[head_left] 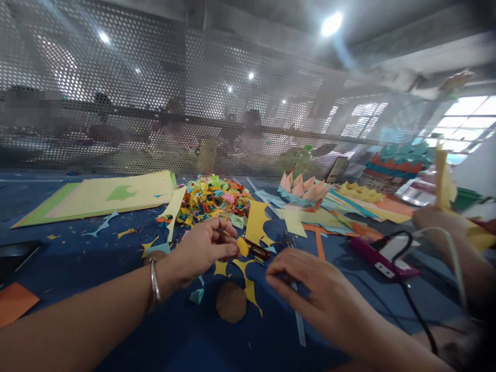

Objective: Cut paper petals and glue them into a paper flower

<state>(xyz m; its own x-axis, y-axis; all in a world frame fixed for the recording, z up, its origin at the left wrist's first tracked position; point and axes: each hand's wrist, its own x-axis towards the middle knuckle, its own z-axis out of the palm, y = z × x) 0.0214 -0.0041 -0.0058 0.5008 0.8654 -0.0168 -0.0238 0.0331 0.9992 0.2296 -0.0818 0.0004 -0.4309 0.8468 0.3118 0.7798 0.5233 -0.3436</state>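
My left hand point(209, 245), with a silver bangle at the wrist, pinches a small rounded yellow paper piece point(243, 246) between thumb and fingers. Just right of that piece lies a dark red tool point(259, 251) whose kind I cannot make out. My right hand point(306, 287) hovers to the right of the tool, fingers loosely bent, with nothing visible in them. Below and between the hands are a brown cardboard disc point(231, 302) and yellow paper offcuts point(251, 289). A larger yellow sheet with scalloped cut-outs point(256, 219) lies behind.
Behind my hands rises a heap of colourful paper scraps point(217, 199). Stacked paper sheets point(116, 194) lie left, pointed paper crowns point(302, 188) right. A purple power strip point(383, 261) with cables and a co-worker's arm point(445, 243) occupy the right. A perforated screen point(232, 103) stands behind.
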